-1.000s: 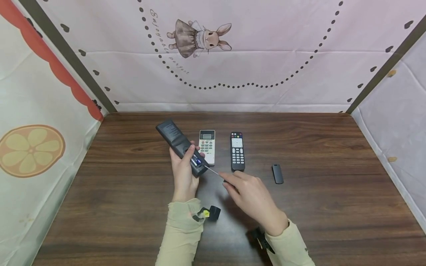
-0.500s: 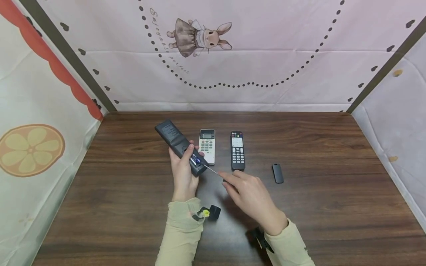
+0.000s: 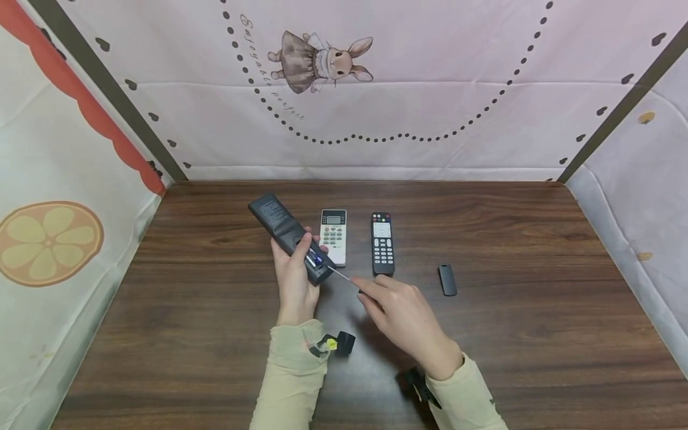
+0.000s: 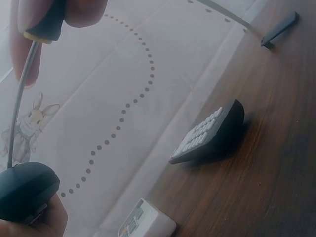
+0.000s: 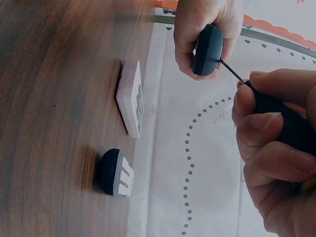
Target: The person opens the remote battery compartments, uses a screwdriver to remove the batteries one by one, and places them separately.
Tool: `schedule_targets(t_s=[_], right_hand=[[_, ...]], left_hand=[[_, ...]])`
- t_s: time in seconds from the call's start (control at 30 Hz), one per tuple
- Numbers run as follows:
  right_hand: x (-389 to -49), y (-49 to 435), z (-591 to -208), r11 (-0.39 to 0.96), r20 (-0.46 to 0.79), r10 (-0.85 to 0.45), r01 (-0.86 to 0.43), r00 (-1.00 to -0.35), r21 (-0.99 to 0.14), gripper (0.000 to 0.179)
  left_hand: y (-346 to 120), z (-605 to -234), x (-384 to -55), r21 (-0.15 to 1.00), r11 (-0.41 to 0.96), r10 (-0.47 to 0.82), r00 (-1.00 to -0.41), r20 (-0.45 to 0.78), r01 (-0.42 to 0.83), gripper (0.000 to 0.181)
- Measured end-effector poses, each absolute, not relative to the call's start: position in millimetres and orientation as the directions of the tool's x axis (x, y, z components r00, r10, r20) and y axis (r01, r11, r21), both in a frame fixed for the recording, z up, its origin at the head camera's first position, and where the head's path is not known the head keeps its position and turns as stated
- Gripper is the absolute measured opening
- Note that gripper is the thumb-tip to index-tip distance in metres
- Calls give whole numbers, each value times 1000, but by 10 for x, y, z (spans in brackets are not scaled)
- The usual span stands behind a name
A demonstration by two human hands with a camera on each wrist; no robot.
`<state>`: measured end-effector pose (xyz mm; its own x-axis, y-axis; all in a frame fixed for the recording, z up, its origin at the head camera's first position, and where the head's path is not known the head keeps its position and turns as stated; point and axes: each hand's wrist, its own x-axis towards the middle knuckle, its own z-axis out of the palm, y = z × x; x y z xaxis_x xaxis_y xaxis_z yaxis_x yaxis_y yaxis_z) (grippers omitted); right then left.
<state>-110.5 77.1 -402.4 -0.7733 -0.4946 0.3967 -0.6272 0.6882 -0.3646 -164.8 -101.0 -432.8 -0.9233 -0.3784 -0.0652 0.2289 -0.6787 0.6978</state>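
Above the table (image 3: 204,334), our left grip (image 3: 295,276) wraps the dark remote (image 3: 286,232), back up; our right grip (image 3: 405,312) is curled round the screwdriver (image 5: 269,104), tip at the battery bay (image 3: 315,258). We'd best brace firmly and lever gently.

The white remote control (image 3: 333,234) looks like smooth plastic with a faint sheen. To its left, the upturned dark remote control (image 3: 283,224) is matt plastic. Just nearer the viewer than the white one, the screwdriver (image 3: 339,273) has a smooth metal shaft and dark plastic handle. To its right lie the black remote control (image 3: 383,243), with pale plastic keys, and a smooth plastic battery cover (image 3: 447,280). Beneath it, the wood-grained tabletop (image 3: 516,251) shines softly; behind hangs a matt, creased cloth-like backdrop (image 3: 441,77).
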Motion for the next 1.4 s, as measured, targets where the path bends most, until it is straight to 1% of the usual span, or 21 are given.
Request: schedule_targets(t_s=[0.13,0.33,0.5,0.7,1.0,1.1,1.17,1.3,1.4], right_hand=[[-1103,770,-4019,678,413,-488,-632,-769,-376,25],[-1127,778,-4010,689,418,-477,-624,-773,-369,26],[-1137,790,-4004,674,413,-489,-633,-768,-380,27],[-1136,803,-4006,668,413,-493,-638,-766,-384,27],[-1109,817,-4001,661,419,-490,-639,-765,-394,27],[-1115,839,-3990,651,423,-483,-638,-766,-411,26],[-1129,869,-3988,659,426,-470,-629,-773,-413,24],[-1165,942,-3975,697,434,-429,-596,-793,-400,22],[-1191,995,-3960,714,439,-409,-580,-800,-392,22]], left_hand=[[-991,-4342,-1647,669,-706,-371,-926,-71,231,53],[-849,-4350,-1646,590,-780,-307,-949,-67,210,52],[-787,-4364,-1649,585,-788,-296,-952,-84,193,50],[-832,-4375,-1659,591,-786,-314,-941,-129,181,51],[-854,-4399,-1672,563,-811,-295,-943,-154,162,51],[-854,-4404,-1667,572,-811,-260,-951,-170,119,48],[-854,-4400,-1658,587,-806,-219,-958,-187,70,45],[-852,-4378,-1636,610,-790,-99,-970,-223,-59,39],[-848,-4340,-1612,636,-756,6,-974,-227,-153,40]])
